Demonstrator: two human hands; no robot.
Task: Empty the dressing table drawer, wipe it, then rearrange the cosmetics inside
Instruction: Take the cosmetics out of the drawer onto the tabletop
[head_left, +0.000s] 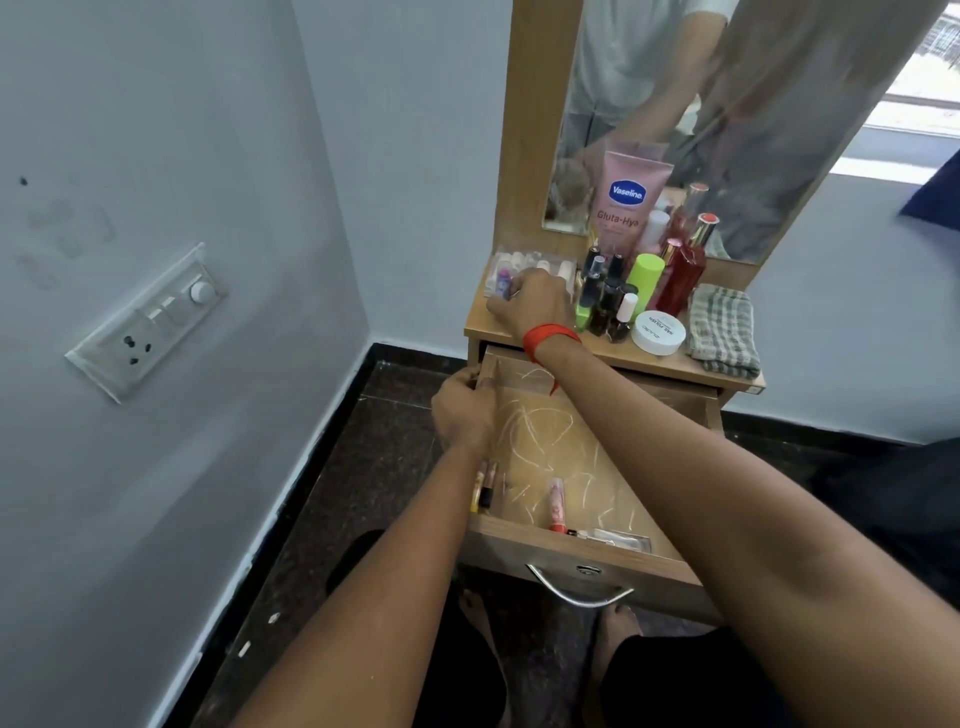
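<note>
Two hands work: my left (462, 410) grips the drawer (582, 551) wall at 9 o'clock, my right (535, 306) closes on a small purple tube (503, 285) on the tabletop (480, 326) at 12. Lipsticks (556, 505) lie in the drawer; a cloth (724, 330) sits at 2

The pink tube (627, 200) reads "Vaseline Gluta-Hya"; the white round tub (658, 331) reads "NAIL POLISH"

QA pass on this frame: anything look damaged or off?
Yes: pale scratch-like streaks cross the drawer floor; damage or residue, can't tell. A few cosmetics, including a red tube, lie loose inside.
</note>
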